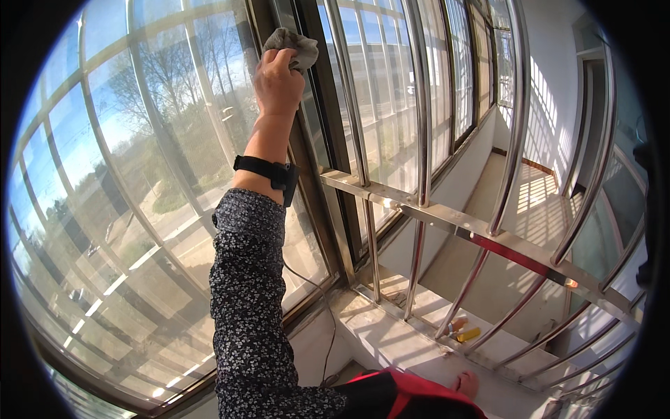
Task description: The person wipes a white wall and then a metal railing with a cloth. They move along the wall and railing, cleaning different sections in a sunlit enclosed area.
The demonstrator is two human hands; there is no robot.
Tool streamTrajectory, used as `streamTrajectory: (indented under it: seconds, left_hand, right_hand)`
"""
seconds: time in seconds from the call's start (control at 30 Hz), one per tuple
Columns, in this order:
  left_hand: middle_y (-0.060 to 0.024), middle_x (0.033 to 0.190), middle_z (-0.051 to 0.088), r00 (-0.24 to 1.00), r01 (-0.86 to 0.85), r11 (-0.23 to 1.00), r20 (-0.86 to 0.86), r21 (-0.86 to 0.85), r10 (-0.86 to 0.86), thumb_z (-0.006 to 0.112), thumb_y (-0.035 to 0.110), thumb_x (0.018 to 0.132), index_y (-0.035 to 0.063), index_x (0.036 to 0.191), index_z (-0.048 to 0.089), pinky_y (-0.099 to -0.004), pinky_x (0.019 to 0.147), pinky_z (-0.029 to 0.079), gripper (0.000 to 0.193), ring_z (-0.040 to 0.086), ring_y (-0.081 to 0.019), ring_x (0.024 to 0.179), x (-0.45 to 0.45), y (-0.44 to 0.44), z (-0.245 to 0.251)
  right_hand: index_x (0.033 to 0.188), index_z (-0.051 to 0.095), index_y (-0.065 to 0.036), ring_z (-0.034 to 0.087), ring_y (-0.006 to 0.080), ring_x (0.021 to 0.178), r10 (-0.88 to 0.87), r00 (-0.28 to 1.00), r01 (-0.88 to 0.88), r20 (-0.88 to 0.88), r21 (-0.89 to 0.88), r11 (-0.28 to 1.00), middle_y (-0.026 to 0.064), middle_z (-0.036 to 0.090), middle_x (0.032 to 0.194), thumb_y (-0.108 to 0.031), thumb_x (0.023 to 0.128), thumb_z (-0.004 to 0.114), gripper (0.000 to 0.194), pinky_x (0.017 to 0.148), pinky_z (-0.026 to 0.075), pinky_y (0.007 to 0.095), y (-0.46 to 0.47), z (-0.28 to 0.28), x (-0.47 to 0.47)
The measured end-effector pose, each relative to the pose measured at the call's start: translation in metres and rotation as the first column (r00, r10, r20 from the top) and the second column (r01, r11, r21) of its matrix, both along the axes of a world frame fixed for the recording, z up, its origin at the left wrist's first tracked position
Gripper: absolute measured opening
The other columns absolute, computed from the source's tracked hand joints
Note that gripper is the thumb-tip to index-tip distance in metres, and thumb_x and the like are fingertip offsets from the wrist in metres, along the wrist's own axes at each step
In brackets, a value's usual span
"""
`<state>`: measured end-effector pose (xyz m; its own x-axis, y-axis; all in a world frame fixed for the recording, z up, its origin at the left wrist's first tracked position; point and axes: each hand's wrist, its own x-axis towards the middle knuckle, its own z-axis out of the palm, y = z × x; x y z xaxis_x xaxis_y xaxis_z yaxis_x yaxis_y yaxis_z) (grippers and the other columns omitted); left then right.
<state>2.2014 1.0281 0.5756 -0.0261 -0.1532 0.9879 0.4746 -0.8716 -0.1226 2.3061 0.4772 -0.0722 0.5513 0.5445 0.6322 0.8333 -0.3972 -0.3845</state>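
Observation:
My left hand (pixel 279 84) is raised at the window and grips a crumpled grey cloth (pixel 291 47). The cloth lies against the dark metal window frame (pixel 314 105), beside a large glass pane (pixel 172 120). A black strap with a small device (pixel 272 175) circles the left wrist, above a dark floral sleeve (pixel 248 272). Only part of my right hand (pixel 466 385) shows, low on the pale sill (pixel 382 327). Red and black clothing (pixel 408 390) hides the rest of it, so its grip cannot be told.
Upright metal bars (pixel 423 105) and a flat crossbar (pixel 439 220) stand to the right. A yellow object (pixel 468 334) and an orange-brown one (pixel 456 324) lie on the sill behind the bars. A thin cable (pixel 332 319) hangs beside my sleeve. Beyond the bars is a sunlit floor (pixel 476 251).

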Motion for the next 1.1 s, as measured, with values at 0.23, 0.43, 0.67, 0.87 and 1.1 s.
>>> streamTrajectory:
  seconds: [0.23,0.43,0.67,0.87,1.1]
  left_hand:
    - [-0.0118,0.1,0.06,0.929,0.225,0.824,-0.142,-0.52,-0.343,0.052,-0.006,0.067,0.0065,0.093,0.062,-0.0387,0.08,0.048,0.031,0.058,-0.0353,0.095,-0.029,-0.029,-0.2]
    - [-0.0062,0.094,0.066,0.79,0.231,-0.021,0.2,-0.973,-0.58,0.056,-0.008,0.071,0.0068,0.092,0.066,-0.0331,0.08,0.048,0.028,0.062,-0.0229,0.092,-0.059,-0.042,-0.298]
    - [-0.0132,0.117,0.059,0.066,0.578,-0.713,0.893,-0.397,-0.444,0.046,0.0,0.079,0.0003,0.126,0.046,-0.0404,0.092,0.048,0.047,0.059,-0.0281,0.105,-0.076,-0.092,-0.36]
    - [-0.0124,0.121,0.057,-0.061,0.512,-0.849,0.981,-0.13,-0.187,0.046,-0.003,0.08,0.0009,0.128,0.045,-0.0404,0.098,0.044,0.048,0.056,-0.0267,0.11,-0.061,-0.148,-0.403]
    - [-0.0108,0.111,0.062,-0.043,0.341,-0.94,0.999,-0.001,-0.016,0.055,-0.002,0.08,0.0,0.12,0.052,-0.0379,0.091,0.048,0.041,0.062,-0.0246,0.099,-0.044,-0.192,-0.444]
  right_hand:
    - [0.082,0.055,-0.004,0.053,0.0368,0.084,-0.015,0.998,0.016,-0.067,0.017,1.0,0.0159,0.054,0.09,-0.003,0.07,0.058,0.013,0.072,0.043,0.0449,0.014,0.059,-0.019]
    - [0.082,0.056,-0.004,0.054,0.0351,0.085,-0.011,0.998,0.012,-0.061,0.023,1.0,0.0141,0.055,0.092,-0.004,0.071,0.058,0.011,0.074,0.044,0.0435,0.013,0.067,-0.022]
    - [0.083,0.056,-0.004,0.055,0.0345,0.088,-0.003,0.998,0.005,-0.058,0.034,0.999,0.0143,0.057,0.095,-0.003,0.073,0.058,0.01,0.077,0.044,0.0425,0.015,0.069,-0.021]
    - [0.081,0.057,-0.004,0.056,0.0343,0.085,-0.003,0.999,0.005,-0.05,0.027,1.0,0.0139,0.057,0.093,-0.002,0.073,0.057,0.008,0.075,0.045,0.042,0.017,0.074,-0.021]
    - [0.087,0.058,-0.002,0.057,0.0344,0.089,0.035,0.979,-0.031,-0.199,0.022,0.999,0.0146,0.058,0.096,-0.001,0.075,0.058,0.013,0.079,0.046,0.04,0.028,0.113,-0.025]
